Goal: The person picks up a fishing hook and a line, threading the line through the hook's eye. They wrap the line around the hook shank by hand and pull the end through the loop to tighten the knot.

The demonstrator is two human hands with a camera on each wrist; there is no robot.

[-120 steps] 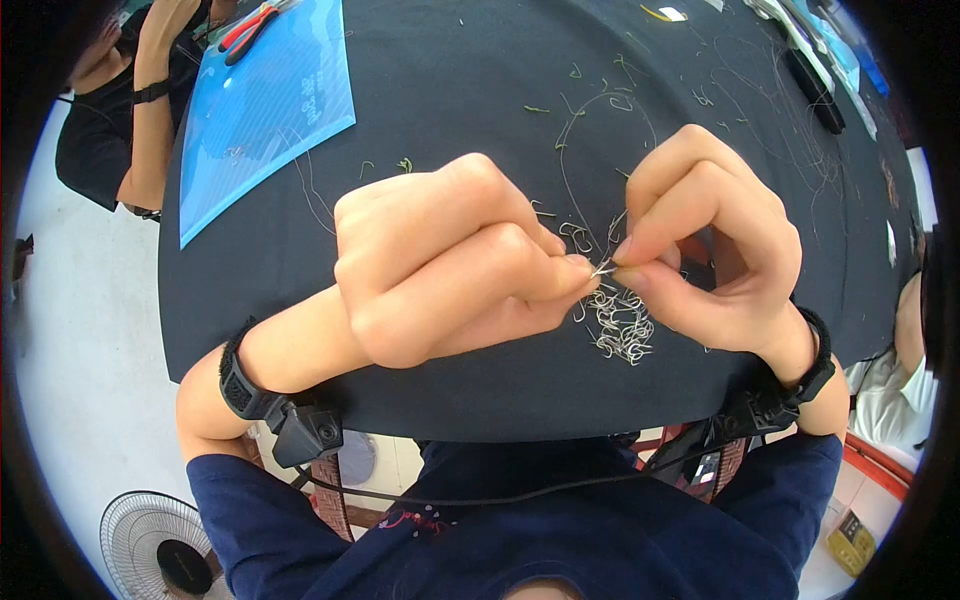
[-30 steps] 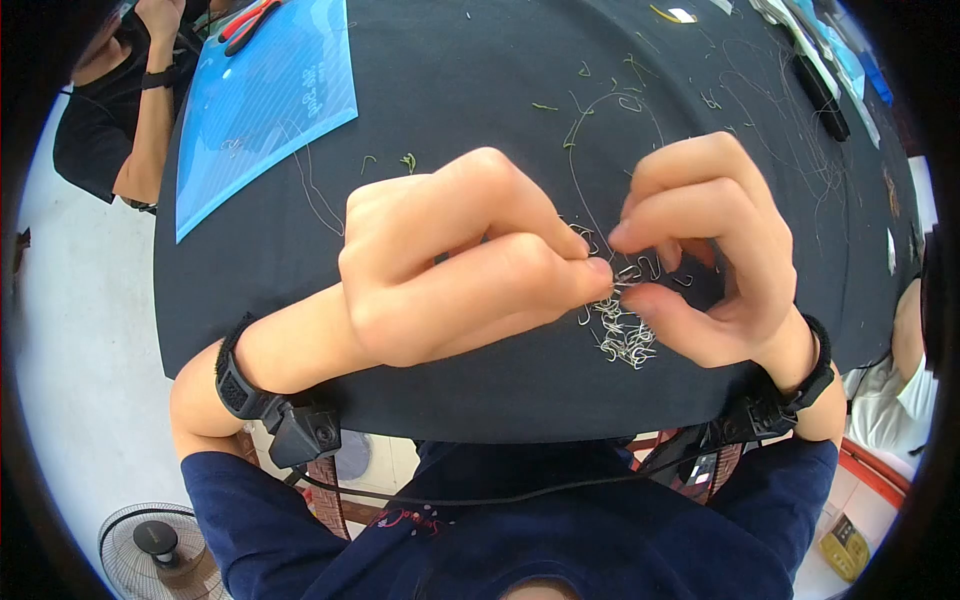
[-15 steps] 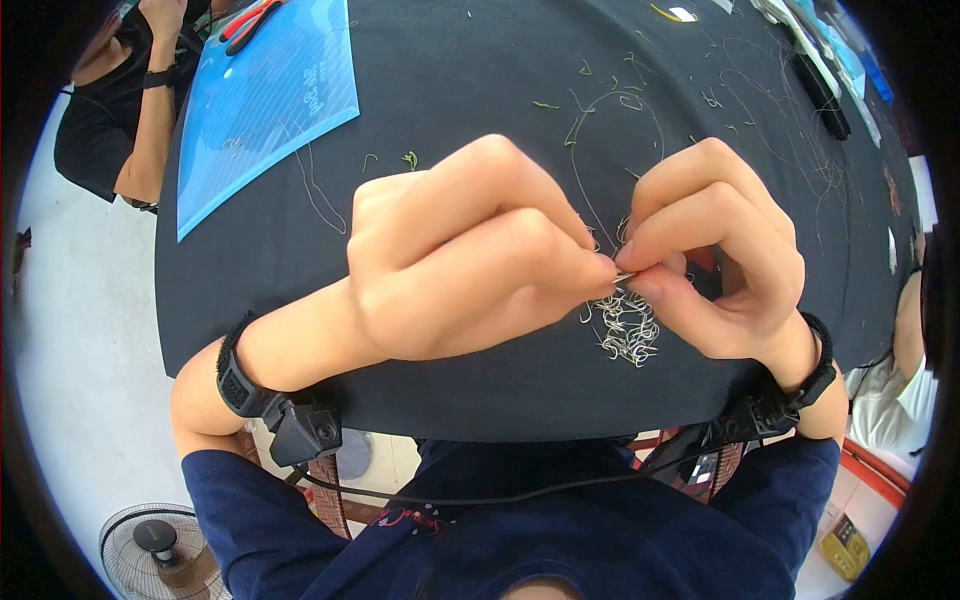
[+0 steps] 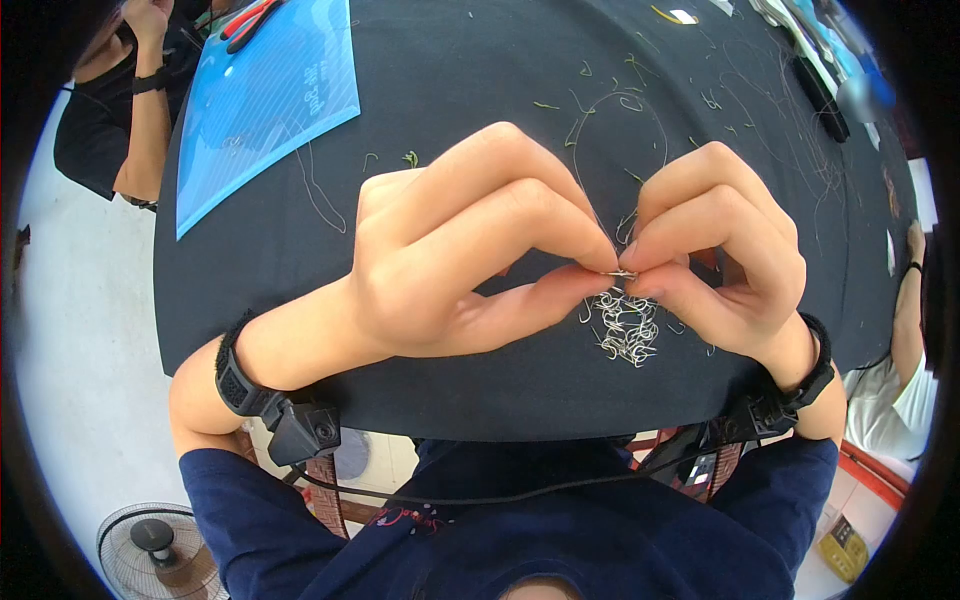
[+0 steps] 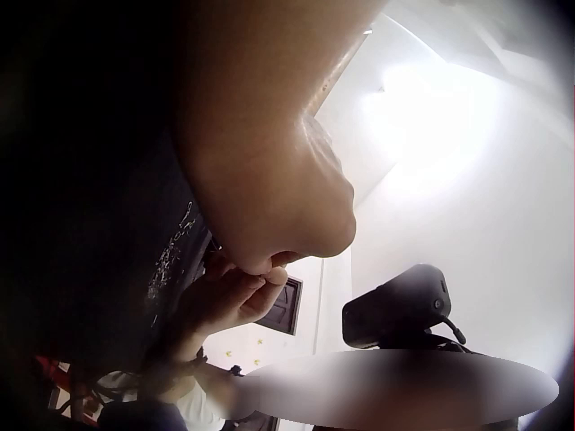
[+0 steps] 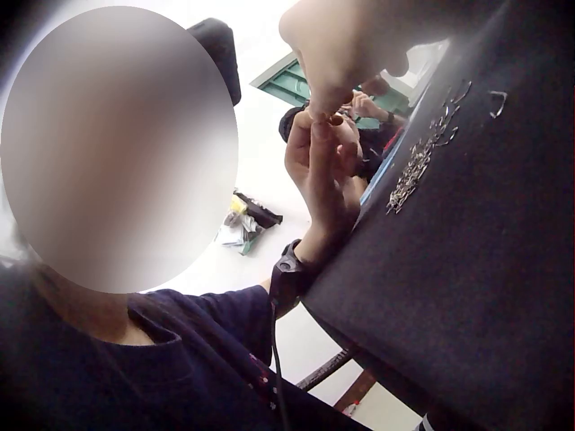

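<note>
Both hands meet above the dark table, fingertip to fingertip. A small silvery fish hook lies between them, mostly hidden by the fingers. My left hand pinches its left end with thumb and fingertips. On the other end, my right hand has thumb and index fingertip pressed together. A thin line loops over the cloth behind the hands and runs down toward the fingertips. Just below lies a pile of loose fish hooks, also seen as a strip of hooks in the right wrist view.
A blue plastic folder lies at the left, with red-handled pliers on its far end. Green scraps and tangled thin line are scattered behind the hands. A black case lies far right. Other people sit at both sides.
One second ago my right thumb and index finger stood apart; now they pinch the hook. My left thumb has straightened out below its fingers, and the left hand has shifted slightly right.
</note>
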